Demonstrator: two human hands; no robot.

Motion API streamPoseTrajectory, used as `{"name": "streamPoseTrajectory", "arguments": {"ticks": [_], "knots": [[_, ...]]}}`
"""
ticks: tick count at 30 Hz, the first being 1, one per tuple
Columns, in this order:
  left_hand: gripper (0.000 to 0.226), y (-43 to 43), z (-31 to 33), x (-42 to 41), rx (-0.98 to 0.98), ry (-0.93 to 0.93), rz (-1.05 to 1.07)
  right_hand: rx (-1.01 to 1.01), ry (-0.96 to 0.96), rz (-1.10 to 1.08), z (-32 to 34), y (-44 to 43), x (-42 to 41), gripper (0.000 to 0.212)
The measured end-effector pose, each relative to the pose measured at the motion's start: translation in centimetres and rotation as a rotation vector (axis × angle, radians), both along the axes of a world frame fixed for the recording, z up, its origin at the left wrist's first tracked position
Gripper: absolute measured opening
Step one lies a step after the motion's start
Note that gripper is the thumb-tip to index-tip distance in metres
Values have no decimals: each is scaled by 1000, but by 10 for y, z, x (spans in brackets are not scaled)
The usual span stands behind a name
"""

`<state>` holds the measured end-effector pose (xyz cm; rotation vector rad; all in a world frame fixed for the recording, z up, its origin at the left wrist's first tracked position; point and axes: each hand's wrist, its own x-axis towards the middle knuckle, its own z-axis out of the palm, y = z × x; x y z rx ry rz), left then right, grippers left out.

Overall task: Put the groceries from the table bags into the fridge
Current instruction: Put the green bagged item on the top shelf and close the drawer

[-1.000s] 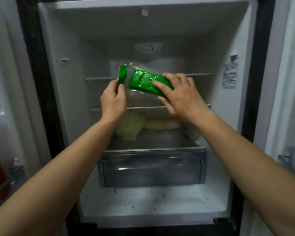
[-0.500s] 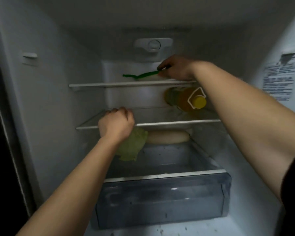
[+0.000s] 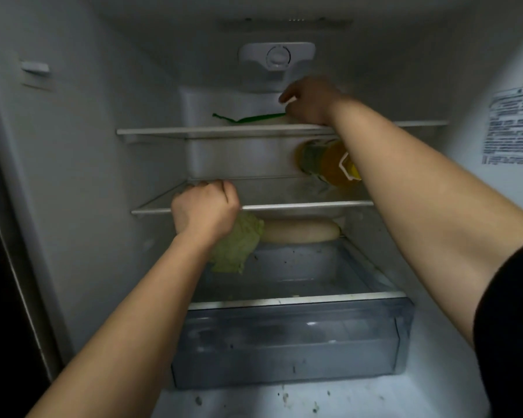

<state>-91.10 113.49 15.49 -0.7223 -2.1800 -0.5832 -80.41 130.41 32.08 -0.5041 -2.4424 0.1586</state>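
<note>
Right hand (image 3: 310,99) was at top centre of the frame, deep on the top shelf (image 3: 224,131), fingers curled onto the right end of the green packet (image 3: 249,118). Packet lay flat on that shelf, seen edge-on, reaching left from the hand. Couldn't tell whether the fingers were clamped on it or just resting; the contact was hidden behind the hand.

Left hand (image 3: 204,208) was at centre left, closed in a fist over the front edge of the middle shelf (image 3: 308,205), holding nothing else.

Bottle (image 3: 326,162) with amber liquid lay on its side on the middle shelf, right of centre, partly behind the right forearm.

Below that shelf: cabbage (image 3: 239,245) just under the left wrist, a pale long vegetable (image 3: 299,231) beside it to the right. Clear drawer (image 3: 284,342) sat at lower centre, pulled partway out.
</note>
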Motion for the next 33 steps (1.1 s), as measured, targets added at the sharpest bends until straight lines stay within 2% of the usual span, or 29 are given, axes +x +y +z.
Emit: {"name": "streamPoseTrajectory", "arguments": {"ticks": [4,6,8,10,13,16,18,20,22,26,33], "knots": [[49,-6,-7,8,15,104,9,-92,453,73,-35,-21,32,30],[53,-10,-16,14,30,111,1,-19,640,133,-80,-38,47,28],[56,-16,-37,21,86,110,-56,65,759,178,-134,-50,62,28],[52,-25,-67,34,156,134,-152,10,792,186,-190,-52,73,29],[53,-40,-119,56,184,103,-285,-232,735,165,-275,-54,87,29],[56,-50,-168,67,-16,31,-274,-354,493,81,-347,-52,99,37],[67,-54,-194,68,-234,-84,-231,-241,254,28,-383,-51,106,50],[70,-56,-216,65,-404,-173,-195,-2,75,2,-404,-49,111,61],[69,-57,-228,64,-427,-184,-199,113,-24,-22,-408,-50,113,71],[70,-58,-226,74,-345,-232,-223,90,-97,-107,-402,-49,115,87],[67,-75,-239,100,-229,-139,-195,108,29,-126,-403,-67,137,80]]}}
